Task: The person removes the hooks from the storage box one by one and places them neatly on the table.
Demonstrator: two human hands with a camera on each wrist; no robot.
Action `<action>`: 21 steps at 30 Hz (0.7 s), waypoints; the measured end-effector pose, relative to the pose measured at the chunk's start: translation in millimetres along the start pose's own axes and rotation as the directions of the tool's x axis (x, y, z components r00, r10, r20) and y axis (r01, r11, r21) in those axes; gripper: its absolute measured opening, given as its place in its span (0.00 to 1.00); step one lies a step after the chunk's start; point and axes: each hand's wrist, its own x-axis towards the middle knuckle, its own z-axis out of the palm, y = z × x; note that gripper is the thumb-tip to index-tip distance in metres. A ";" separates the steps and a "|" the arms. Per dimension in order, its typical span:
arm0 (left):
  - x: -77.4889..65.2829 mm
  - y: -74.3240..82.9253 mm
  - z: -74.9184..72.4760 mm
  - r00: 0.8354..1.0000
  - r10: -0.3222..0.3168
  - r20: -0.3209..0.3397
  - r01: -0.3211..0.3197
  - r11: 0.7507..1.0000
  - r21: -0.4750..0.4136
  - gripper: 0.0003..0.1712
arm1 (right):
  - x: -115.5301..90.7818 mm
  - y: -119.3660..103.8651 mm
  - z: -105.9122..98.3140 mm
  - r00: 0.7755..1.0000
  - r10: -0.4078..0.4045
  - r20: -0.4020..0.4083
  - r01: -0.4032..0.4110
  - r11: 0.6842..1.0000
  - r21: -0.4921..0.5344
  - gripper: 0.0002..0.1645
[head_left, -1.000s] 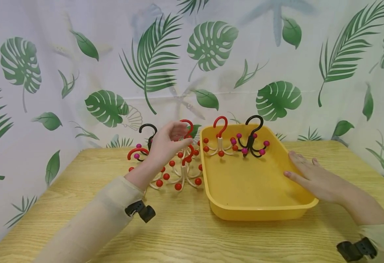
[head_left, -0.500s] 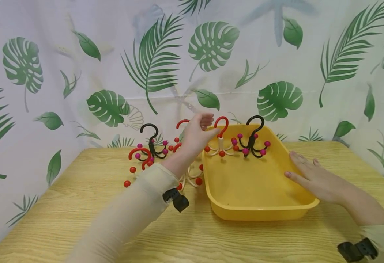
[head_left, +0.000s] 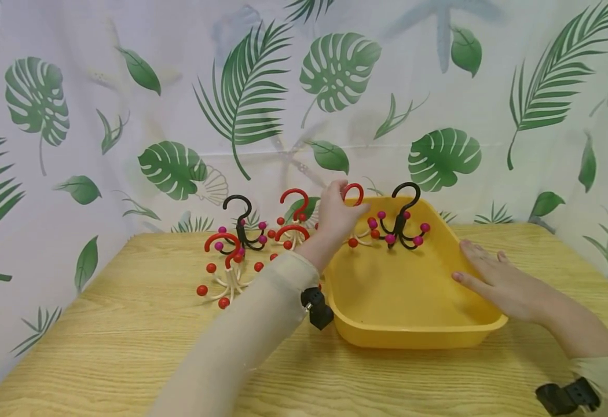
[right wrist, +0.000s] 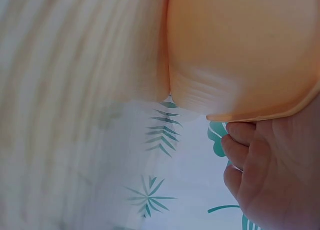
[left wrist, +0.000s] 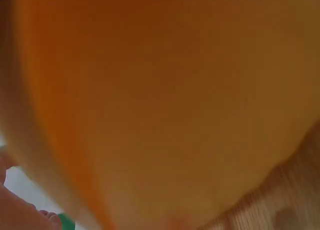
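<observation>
My left hand [head_left: 337,217] is at the far left of the yellow tray [head_left: 413,337], thumb and fingers spread around a red-topped claw hanger [head_left: 353,191] with cream arms and red balls. The hand hides much of this hanger. A black claw hanger [head_left: 400,223] with magenta balls stands right of it in the tray. My right hand [head_left: 497,284] rests with straight fingers along the tray's right wall. In the right wrist view, that hand's fingers [right wrist: 240,145] lie by the rim. The tray's blurred side [left wrist: 175,115] fills most of the left wrist view.
Left of the tray stand a black hanger [head_left: 240,229] and red-topped hangers, one at the front left [head_left: 231,281], one at the back [head_left: 295,205], and one partly behind the left arm [head_left: 290,230]. A leaf-patterned curtain [head_left: 262,87] hangs behind the wooden table [head_left: 111,341].
My left hand has moved right, from above the hangers on the table to the red-topped hanger in the tray. My right hand, the tray and the hangers stay put.
</observation>
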 end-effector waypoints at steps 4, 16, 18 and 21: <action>2.5 -6.4 1.8 0.998 -0.036 0.052 0.036 0.999 0.013 0.39 | -0.7 1.0 0.6 1.000 0.005 0.003 -0.005 1.000 0.005 0.46; 10.7 -20.1 12.9 0.986 -0.141 0.091 0.138 0.990 0.038 0.49 | -0.4 -0.5 0.6 1.000 0.010 0.010 -0.010 1.000 0.007 0.46; 13.3 -22.6 13.8 0.983 -0.154 0.095 0.154 0.988 0.016 0.49 | -0.3 -0.9 0.1 1.000 0.011 0.010 -0.011 1.000 0.007 0.46; 17.7 -28.0 14.3 0.984 -0.154 0.094 0.160 0.985 -0.065 0.48 | -0.6 -1.0 -0.1 1.000 0.013 0.010 -0.013 1.000 0.010 0.46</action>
